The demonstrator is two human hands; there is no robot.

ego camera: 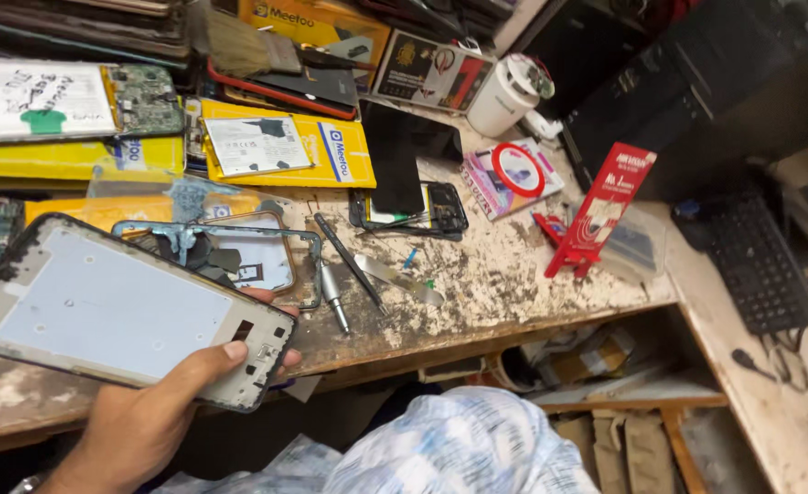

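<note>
— So, what does the left hand [143, 416] hold?
— It grips a phone frame [120, 311] by its lower edge, above the worn workbench [504, 274], beside a screwdriver [333, 295].

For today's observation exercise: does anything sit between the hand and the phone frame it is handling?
Nothing visible does. The left hand already holds the phone frame directly, thumb on its face near the lower right corner, fingers behind its edge. The right hand is out of view.

phone frame [111, 311] in left hand [139, 421] over the workbench [513, 274] edge, screwdriver [333, 295] just right, keyboard [760, 265] far right
</note>
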